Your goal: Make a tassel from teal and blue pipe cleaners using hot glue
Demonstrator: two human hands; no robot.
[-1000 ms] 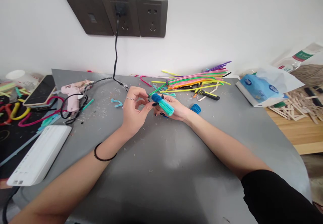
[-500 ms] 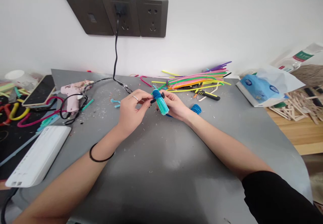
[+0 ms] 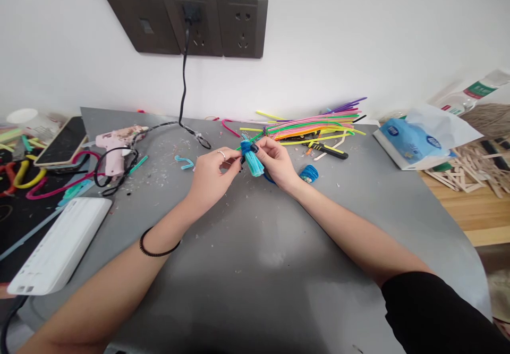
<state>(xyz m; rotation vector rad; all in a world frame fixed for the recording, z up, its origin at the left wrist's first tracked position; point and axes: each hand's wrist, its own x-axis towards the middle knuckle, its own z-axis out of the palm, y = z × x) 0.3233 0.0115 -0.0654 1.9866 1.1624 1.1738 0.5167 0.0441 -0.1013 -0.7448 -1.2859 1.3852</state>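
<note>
Both my hands meet over the grey mat (image 3: 258,258) and hold a small bundle of teal and blue pipe cleaners (image 3: 252,160). My left hand (image 3: 211,176), with a ring on one finger, pinches the bundle's top from the left. My right hand (image 3: 277,165) grips it from the right with dark-nailed fingers. The bundle points downward between the fingers. A coiled blue pipe cleaner piece (image 3: 308,173) lies on the mat just right of my right wrist.
A pile of coloured pipe cleaners (image 3: 314,125) and a black-and-yellow tool (image 3: 329,151) lie behind the hands. A pink glue gun (image 3: 113,146) with a black cord lies at left. A white box (image 3: 59,247), a phone (image 3: 64,142), a tissue pack (image 3: 410,141) and wooden sticks (image 3: 474,170) are around.
The bundle has turned from lying slanted across my right palm to hanging upright. Both hands closed in on its top and shifted slightly up and away.
</note>
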